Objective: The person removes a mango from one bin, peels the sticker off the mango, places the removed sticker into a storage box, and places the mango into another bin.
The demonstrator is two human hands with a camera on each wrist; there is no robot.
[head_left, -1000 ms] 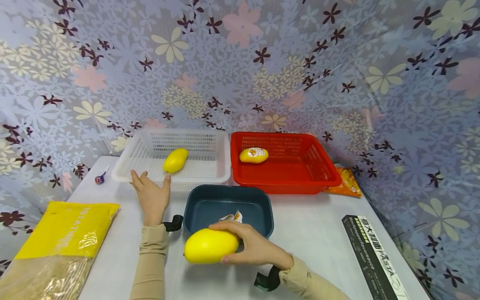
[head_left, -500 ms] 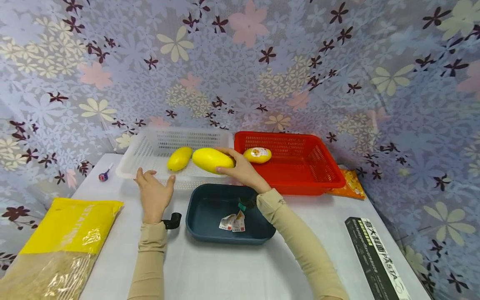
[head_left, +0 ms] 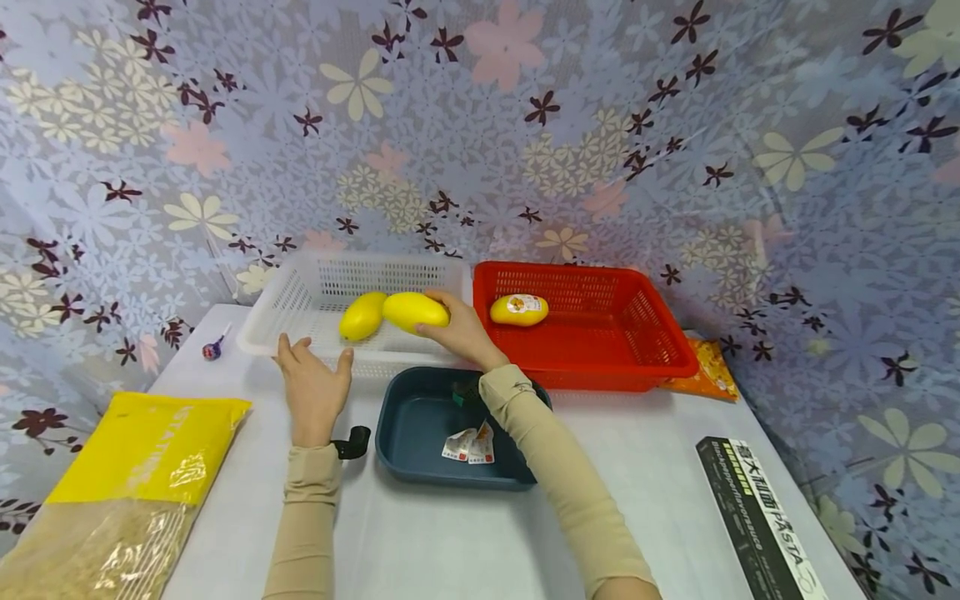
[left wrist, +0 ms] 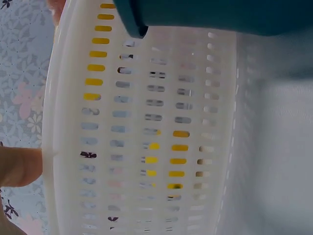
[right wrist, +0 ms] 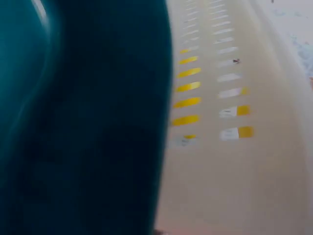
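Note:
My right hand (head_left: 462, 331) holds a yellow mango (head_left: 414, 312) over the right part of the white plastic basket (head_left: 390, 358). A second yellow mango (head_left: 363, 316) lies in that basket, and the held one adjoins it in the head view. My left hand (head_left: 315, 395) is at the basket's front rim with thumb and fingers spread. In the left wrist view a digit (left wrist: 22, 166) meets the rim of the basket (left wrist: 66, 147), and yellow shows through the slots. The right wrist view has a dark teal tub (right wrist: 112, 122) beside the basket wall (right wrist: 279, 171); the hand is out of sight there.
A red basket (head_left: 592, 379) with a labelled mango (head_left: 519, 309) adjoins the white one. In front stands the teal tub (head_left: 416, 417) with small wrappers (head_left: 469, 443). A yellow pasta bag (head_left: 127, 483), a lollipop (head_left: 213, 348), an orange packet (head_left: 705, 371) and a pasta box (head_left: 757, 517) lie around.
My right hand has carried the mango from in front of the teal tub forward to above the white basket, then slightly lower. The left hand has stayed at the basket rim.

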